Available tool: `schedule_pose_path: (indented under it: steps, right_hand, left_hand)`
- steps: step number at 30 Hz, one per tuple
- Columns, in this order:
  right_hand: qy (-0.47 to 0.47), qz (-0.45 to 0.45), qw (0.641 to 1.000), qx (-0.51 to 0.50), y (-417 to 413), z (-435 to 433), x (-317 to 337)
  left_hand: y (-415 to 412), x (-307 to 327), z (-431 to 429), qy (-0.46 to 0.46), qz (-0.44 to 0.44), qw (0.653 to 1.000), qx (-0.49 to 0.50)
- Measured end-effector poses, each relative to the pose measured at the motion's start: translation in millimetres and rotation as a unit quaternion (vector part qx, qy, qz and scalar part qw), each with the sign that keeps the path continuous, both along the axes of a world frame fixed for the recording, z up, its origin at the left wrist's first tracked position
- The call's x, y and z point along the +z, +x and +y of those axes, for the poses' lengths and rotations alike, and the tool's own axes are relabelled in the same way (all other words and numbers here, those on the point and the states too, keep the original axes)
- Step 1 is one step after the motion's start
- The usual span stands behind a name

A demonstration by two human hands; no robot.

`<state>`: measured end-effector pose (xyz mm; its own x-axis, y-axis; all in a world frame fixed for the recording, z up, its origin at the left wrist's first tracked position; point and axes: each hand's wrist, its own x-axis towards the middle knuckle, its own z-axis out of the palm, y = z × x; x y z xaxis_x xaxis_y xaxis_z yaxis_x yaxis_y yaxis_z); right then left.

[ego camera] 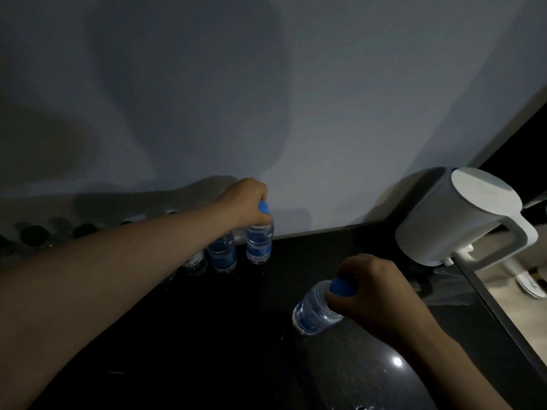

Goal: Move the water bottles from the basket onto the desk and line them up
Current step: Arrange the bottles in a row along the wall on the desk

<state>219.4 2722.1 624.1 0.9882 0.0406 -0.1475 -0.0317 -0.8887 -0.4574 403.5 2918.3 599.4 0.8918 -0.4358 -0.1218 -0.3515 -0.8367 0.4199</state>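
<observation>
Head view: grips with curled left hand (242, 199) the cap of an upright bottle (259, 247) ending the row (222, 257) on the desk (192, 335); clasps in right hand (370, 291) the neck of a tilted bottle (312, 313) over it.

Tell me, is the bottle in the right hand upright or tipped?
Tipped: the water bottle slants, base lower left, right hand gripping its cap.

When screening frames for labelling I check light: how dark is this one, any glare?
Head view: dim overall; the green-capped bottles at far left nearly vanish in shadow; arm shadows cross the grey wall; one glare spot on the glossy black desk; the white plastic kettle looks tilted, likely wide-angle distortion.
</observation>
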Motion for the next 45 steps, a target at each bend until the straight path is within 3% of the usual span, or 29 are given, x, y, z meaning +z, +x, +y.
schedule_pose_path:
  steps: [28, 45]
  right_hand:
    - [-0.007, 0.031, 0.999, 0.01, 23.5, 10.7, -18.0]
    - [-0.096, 0.004, 0.995, 0.02, 124.2, 11.6, -3.1]
  left_hand:
    - [5.2, -18.2, 14.7, 0.012, 0.023, 1.0, 0.007]
    - [7.8, -18.3, 9.5, 0.034, 0.022, 0.999, 0.019]
